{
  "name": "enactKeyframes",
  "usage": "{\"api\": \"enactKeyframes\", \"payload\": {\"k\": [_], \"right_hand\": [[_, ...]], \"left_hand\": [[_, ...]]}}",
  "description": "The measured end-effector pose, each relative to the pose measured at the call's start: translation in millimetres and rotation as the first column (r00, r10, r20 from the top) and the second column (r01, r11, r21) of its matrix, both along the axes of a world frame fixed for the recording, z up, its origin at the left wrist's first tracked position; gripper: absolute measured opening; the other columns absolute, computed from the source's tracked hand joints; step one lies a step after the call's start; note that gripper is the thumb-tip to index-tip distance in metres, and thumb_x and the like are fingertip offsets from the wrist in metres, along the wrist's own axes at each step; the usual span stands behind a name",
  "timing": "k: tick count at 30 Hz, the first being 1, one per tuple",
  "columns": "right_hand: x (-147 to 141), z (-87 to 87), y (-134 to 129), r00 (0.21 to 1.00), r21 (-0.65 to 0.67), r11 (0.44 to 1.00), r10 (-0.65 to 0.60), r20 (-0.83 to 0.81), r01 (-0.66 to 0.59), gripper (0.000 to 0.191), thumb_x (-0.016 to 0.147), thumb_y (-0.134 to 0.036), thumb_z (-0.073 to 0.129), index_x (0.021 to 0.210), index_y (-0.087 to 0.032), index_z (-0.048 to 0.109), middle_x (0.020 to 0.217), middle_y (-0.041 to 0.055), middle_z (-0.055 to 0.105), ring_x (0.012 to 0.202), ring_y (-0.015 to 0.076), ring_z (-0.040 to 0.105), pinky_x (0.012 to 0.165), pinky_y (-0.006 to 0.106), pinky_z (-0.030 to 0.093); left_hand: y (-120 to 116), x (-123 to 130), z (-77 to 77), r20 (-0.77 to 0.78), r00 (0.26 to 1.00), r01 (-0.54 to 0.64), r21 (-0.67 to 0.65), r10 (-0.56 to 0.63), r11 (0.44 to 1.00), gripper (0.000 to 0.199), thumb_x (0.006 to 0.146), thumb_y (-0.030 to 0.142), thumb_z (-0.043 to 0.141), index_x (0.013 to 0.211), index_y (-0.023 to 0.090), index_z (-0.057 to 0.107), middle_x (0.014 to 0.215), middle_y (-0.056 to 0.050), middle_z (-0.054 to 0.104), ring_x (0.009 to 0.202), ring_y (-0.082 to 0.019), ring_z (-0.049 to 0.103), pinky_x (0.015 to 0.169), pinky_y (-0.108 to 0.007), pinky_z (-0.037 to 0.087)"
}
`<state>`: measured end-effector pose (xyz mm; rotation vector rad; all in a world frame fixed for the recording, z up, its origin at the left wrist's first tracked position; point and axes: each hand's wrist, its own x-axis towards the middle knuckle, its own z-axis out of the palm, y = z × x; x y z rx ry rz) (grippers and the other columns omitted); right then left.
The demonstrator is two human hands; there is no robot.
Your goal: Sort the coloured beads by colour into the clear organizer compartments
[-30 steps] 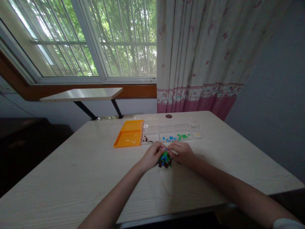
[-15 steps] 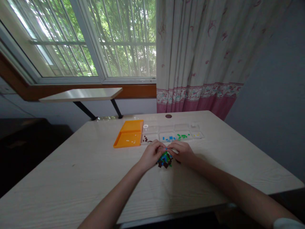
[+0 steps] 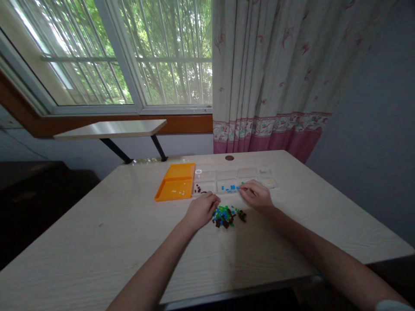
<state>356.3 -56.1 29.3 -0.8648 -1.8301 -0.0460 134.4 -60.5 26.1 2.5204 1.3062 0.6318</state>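
A pile of small blue, green and dark brown pieces (image 3: 223, 216) lies on the pale table. My left hand (image 3: 201, 210) rests at the pile's left edge, its fingers curled together; whatever they hold, if anything, is too small to name. Beyond the pile is a clear compartment tray (image 3: 218, 192) with brown, blue, green and yellow pieces in separate front compartments. My right hand (image 3: 257, 195) is pinched over the tray's front, between the blue and green pieces. A small blue bit shows at its fingertips.
An open orange box (image 3: 173, 198) with a few white pieces in it stands left of the tray. A raised shelf (image 3: 112, 128) on black brackets is at the table's back left. Behind are a window and a curtain (image 3: 253, 86).
The hands have parted. My right hand has moved from above the pile, away and to the right, to the tray. My left hand has drawn slightly left, uncovering more of the pile.
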Motion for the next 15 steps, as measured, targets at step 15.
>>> {"api": "enactKeyframes", "payload": {"k": [15], "right_hand": [[14.0, 5.9, 1.1, 0.996, 0.026, 0.998, -0.062, -0.064, 0.064, 0.008, 0.077, -0.022, 0.056, 0.080, -0.020, 0.064, 0.066, 0.0024, 0.063, 0.055, 0.0110, 0.054, 0.050, 0.023, 0.045]], "left_hand": [[4.4, -8.3, 1.3, -0.124, 0.992, 0.006, 0.013, -0.004, 1.000, 0.022, 0.085, 0.026, 0.037, 0.088, 0.019, 0.058, 0.088, -0.005, 0.059, 0.084, -0.016, 0.055, 0.068, -0.024, 0.041]]}}
